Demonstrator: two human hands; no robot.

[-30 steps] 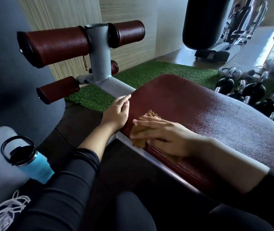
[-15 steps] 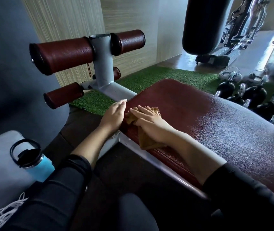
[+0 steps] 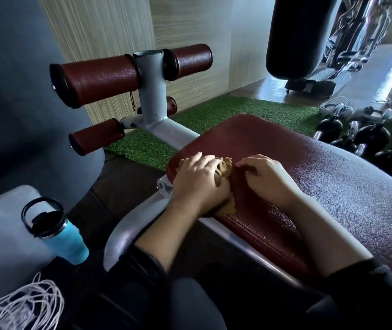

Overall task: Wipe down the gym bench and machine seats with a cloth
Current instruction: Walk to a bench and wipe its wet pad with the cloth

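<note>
The dark red padded bench point(image 3: 321, 186) runs from the middle of the view to the right. A crumpled tan cloth point(image 3: 225, 166) lies on its near left corner. My left hand point(image 3: 199, 179) lies over the cloth and presses it onto the pad, so most of the cloth is hidden beneath it. Right beside it, my right hand point(image 3: 268, 177) rests on the bare pad with its fingers loosely curled and their tips close to the cloth's edge. It holds nothing.
Red foam foot rollers point(image 3: 95, 79) on a grey post stand beyond the bench end. A blue bottle point(image 3: 59, 236) and white cord point(image 3: 23, 306) sit at the lower left. Kettlebells point(image 3: 369, 136) line the floor at right, with a black punching bag point(image 3: 295, 36) behind.
The cloth was under my right hand and is now under my left hand. My right hand has slid right onto the bare pad, and my left hand has come up from the bench edge.
</note>
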